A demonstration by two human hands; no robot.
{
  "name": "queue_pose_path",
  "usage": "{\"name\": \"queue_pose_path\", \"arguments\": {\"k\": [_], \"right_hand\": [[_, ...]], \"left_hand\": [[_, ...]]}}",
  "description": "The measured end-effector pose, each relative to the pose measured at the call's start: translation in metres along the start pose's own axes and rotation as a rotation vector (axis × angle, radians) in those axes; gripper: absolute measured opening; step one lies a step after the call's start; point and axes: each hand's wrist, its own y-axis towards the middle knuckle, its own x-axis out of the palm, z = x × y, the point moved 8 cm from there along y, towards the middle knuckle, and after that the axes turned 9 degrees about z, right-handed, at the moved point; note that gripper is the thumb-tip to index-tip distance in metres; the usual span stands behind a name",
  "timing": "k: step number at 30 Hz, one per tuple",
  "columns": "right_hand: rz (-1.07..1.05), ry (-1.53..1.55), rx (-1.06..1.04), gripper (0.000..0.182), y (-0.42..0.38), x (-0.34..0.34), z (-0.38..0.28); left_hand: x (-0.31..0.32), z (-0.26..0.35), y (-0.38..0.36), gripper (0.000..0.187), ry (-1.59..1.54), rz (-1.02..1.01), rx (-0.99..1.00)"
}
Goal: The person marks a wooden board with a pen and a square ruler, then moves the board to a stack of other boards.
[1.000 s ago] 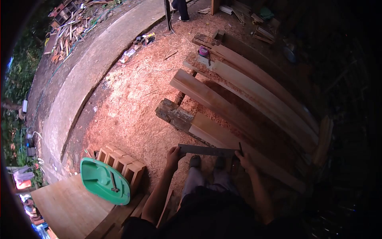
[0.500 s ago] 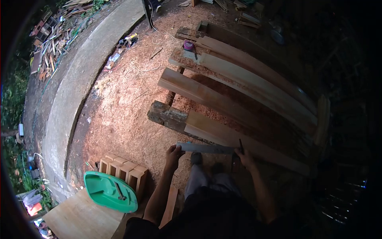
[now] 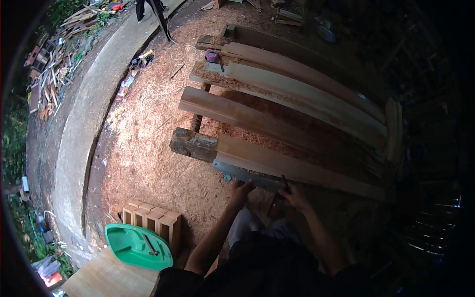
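A long, flat grey metal straightedge (image 3: 243, 173) lies along the near edge of the closest wooden plank (image 3: 277, 161). My left hand (image 3: 241, 192) grips its lower edge near the middle, fingers closed. At its right end is my right hand (image 3: 297, 197), closed around a thin dark pencil-like stick (image 3: 285, 183) that points up. Whether the right hand also presses on the straightedge is too dark to tell. The plank rests on a weathered timber beam (image 3: 193, 144), whose rough end sticks out at the left.
More planks (image 3: 237, 111) lie side by side beyond. A purple tape measure (image 3: 212, 55) sits on one. At lower left are a green plastic tub (image 3: 126, 245) with a hammer-like tool inside, and several wooden blocks (image 3: 153, 215). Shavings (image 3: 143, 153) cover the ground. A person's legs (image 3: 141, 10) show far off.
The straightedge has moved forward from in front of my body to the plank's edge. My left hand slid from its left end toward the middle. The view has shifted; the distant person shows more.
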Motion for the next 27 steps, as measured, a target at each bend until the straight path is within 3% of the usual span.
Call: {"name": "queue_pose_path", "arguments": {"k": [2, 3, 5, 6, 8, 12, 15, 18, 20, 22, 25, 27], "right_hand": [[-0.017, -0.306, -0.477, 0.037, -0.008, 0.008, -0.017], [-0.019, -0.302, -0.482, 0.037, -0.015, 0.010, -0.020], [-0.018, 0.245, 0.068, 0.033, -0.026, 0.011, 0.004], [-0.029, 0.252, 0.061, 0.033, -0.028, 0.008, 0.012], [-0.011, 0.304, 0.138, 0.031, -0.031, -0.006, 0.038], [-0.037, 0.254, 0.092, 0.048, -0.051, -0.038, 0.049], [-0.035, 0.342, 0.056, 0.043, -0.066, -0.068, 0.059], [-0.001, 0.259, -0.053, 0.034, -0.068, -0.100, 0.085], [-0.003, 0.338, 0.070, 0.026, -0.088, -0.120, 0.096], [-0.020, 0.369, 0.026, 0.024, -0.095, -0.136, 0.109], [-0.033, 0.404, -0.014, 0.022, -0.115, -0.159, 0.115], [-0.034, 0.408, -0.010, 0.020, -0.128, -0.172, 0.112]], "left_hand": [[0.027, -0.015, -0.012, 0.026, 0.019, -0.062, 0.010], [0.035, -0.023, -0.016, 0.026, 0.021, -0.059, 0.016], [0.048, -0.047, -0.024, 0.022, 0.313, -0.130, 0.011], [0.058, -0.048, -0.031, 0.022, 0.503, -0.189, 0.138], [0.066, -0.054, -0.037, 0.023, 0.563, -0.213, 0.193], [0.092, -0.069, -0.065, 0.029, 0.570, -0.297, 0.227], [0.117, -0.085, -0.100, 0.033, 0.679, -0.412, 0.169], [0.138, -0.108, -0.120, 0.037, 0.649, -0.431, 0.250], [0.151, -0.123, -0.129, 0.038, 0.665, -0.466, 0.310], [0.167, -0.134, -0.143, 0.039, 0.672, -0.493, 0.378], [0.188, -0.145, -0.168, 0.040, 0.600, -0.537, 0.362], [0.190, -0.158, -0.179, 0.038, 0.644, -0.461, 0.243]]}}
